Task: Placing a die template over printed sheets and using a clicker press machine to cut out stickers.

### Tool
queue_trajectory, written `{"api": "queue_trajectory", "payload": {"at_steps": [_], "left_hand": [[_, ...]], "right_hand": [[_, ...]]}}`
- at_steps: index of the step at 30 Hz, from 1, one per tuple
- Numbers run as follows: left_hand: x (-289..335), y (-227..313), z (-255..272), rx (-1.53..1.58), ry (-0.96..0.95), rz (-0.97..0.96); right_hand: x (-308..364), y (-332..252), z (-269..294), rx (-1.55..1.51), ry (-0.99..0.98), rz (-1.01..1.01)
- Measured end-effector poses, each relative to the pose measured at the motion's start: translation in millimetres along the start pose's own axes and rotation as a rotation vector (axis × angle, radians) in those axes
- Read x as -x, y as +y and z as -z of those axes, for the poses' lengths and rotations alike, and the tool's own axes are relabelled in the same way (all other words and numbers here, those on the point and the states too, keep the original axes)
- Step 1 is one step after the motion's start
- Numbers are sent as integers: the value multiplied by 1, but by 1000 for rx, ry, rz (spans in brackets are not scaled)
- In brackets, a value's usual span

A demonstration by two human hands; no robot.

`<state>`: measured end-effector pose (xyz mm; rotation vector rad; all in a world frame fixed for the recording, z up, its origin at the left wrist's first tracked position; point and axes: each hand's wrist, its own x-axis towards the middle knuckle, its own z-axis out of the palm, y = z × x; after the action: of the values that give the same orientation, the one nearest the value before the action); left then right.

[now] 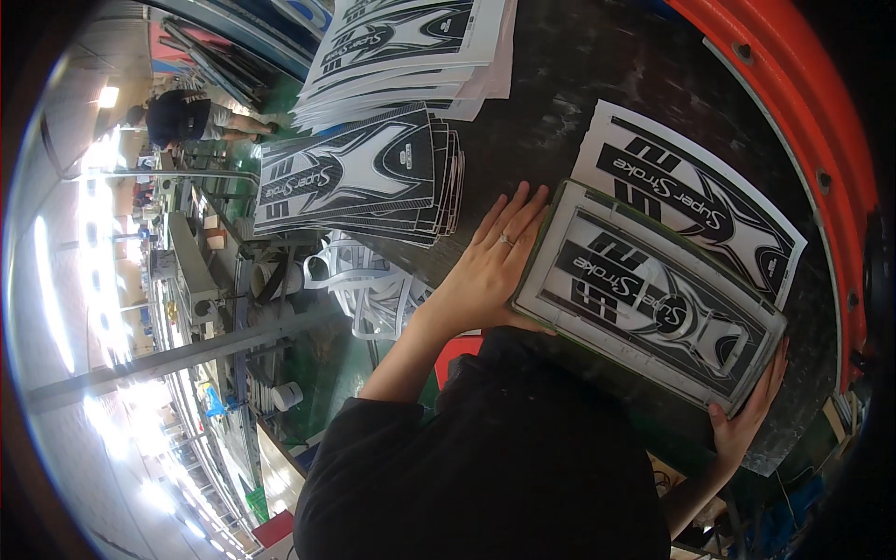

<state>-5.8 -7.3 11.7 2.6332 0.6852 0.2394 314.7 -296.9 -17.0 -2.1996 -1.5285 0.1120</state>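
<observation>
In my head view, with twelve o'clock at the top, I see a clear framed plate (651,299) lying on the dark tabletop (551,89), and what counts most is how it sits between two hands. Its long axis runs from about ten o'clock to four, with a hand at each short end, so I judge neither one nearer. From the left hand (495,257) the plate's middle lies toward four o'clock; those fingers are stretched out, a little apart, the nearest along the short edge and the thumb spread toward the lower corner. From the right hand (751,411) the plate's middle lies toward ten; its thumb is at the near corner and its fingers run up the far end, but I cannot tell whether they clamp the rim or only rest against it. A printed sheet (686,187) shows past the long side toward one o'clock, and similar black-and-white artwork shows through the plate. Toward ten o'clock from the plate I see a pile of patterned pieces (350,173), well apart from it.
</observation>
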Motion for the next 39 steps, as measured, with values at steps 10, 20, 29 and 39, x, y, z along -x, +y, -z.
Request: {"api": "queue_trajectory", "payload": {"at_steps": [10,20,29,39], "left_hand": [[1,-1,-4,21,25,7],[-2,3,3,-7,23,-20],[0,3,2,10,22,-16],[-1,1,1,20,40,-25]], "right_hand": [[-2,-4,1,-6,18,0],[-2,-5,2,-6,19,10],[1,-3,0,16,11,5],[-4,-8,2,12,6,6]]}}
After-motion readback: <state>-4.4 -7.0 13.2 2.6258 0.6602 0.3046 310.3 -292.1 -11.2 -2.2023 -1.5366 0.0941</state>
